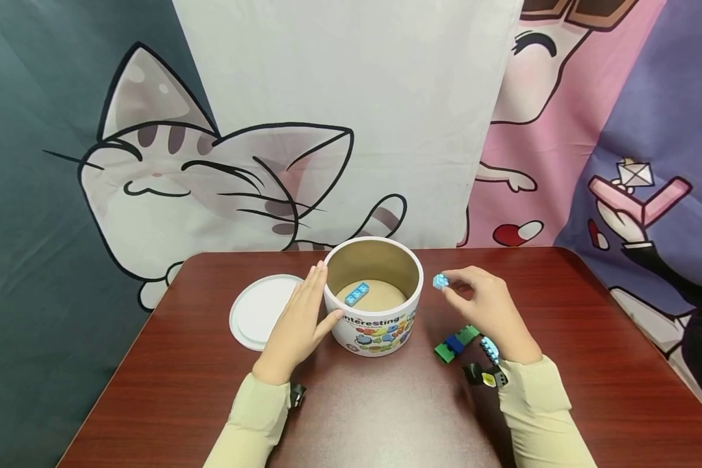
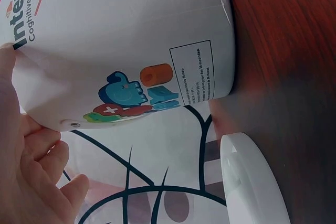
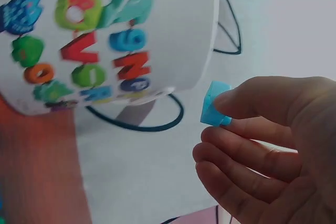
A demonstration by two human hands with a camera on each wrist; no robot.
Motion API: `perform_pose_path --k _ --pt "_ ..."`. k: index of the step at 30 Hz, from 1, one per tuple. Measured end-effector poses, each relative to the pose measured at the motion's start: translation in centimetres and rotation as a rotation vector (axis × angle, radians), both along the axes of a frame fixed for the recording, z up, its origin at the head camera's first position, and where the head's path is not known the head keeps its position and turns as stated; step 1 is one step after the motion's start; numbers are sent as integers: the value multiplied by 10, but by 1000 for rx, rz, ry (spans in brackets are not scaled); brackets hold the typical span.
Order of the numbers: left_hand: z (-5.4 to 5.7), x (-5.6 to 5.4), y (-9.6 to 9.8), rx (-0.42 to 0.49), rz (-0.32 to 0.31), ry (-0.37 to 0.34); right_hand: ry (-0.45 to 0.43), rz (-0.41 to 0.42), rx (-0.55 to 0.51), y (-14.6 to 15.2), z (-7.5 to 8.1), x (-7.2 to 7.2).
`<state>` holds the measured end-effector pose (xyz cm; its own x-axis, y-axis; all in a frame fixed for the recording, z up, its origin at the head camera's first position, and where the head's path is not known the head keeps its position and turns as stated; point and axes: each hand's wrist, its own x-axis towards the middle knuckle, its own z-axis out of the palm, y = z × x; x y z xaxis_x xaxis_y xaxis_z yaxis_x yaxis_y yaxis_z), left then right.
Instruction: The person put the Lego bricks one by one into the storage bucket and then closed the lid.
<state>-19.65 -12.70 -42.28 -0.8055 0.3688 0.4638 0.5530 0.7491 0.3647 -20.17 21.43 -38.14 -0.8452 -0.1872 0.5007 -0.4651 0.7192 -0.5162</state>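
A white round tub (image 1: pixel 374 335) with printed pictures stands without its lid at the middle of the table. One light-blue toy brick (image 1: pixel 357 294) lies on the tub's floor. My left hand (image 1: pixel 297 325) rests against the tub's left side, its fingers extended and the thumb at the front near the rim. Just right of the tub, above the table, my right hand (image 1: pixel 487 304) pinches another light-blue toy brick (image 3: pixel 214 103) between thumb and fingers. The held brick is apart from the tub wall, and the fingers partly cover it.
The tub's white lid (image 1: pixel 260 312) lies left of the tub, partly behind the left hand. Green and blue bricks (image 1: pixel 455 344) joined in a row lie below the right hand, with a light-blue brick (image 1: pixel 489 350) beside them. A printed cloth (image 1: pixel 351 84) hangs behind the table.
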Motion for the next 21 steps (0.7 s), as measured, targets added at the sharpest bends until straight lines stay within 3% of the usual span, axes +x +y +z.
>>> perform_pose_path --k 11,21 --pt "-4 -2 -1 -12 12 -1 58 57 -70 -18 22 -3" --pt "-3 -2 0 -8 7 0 -15 154 -114 -48 32 -23"
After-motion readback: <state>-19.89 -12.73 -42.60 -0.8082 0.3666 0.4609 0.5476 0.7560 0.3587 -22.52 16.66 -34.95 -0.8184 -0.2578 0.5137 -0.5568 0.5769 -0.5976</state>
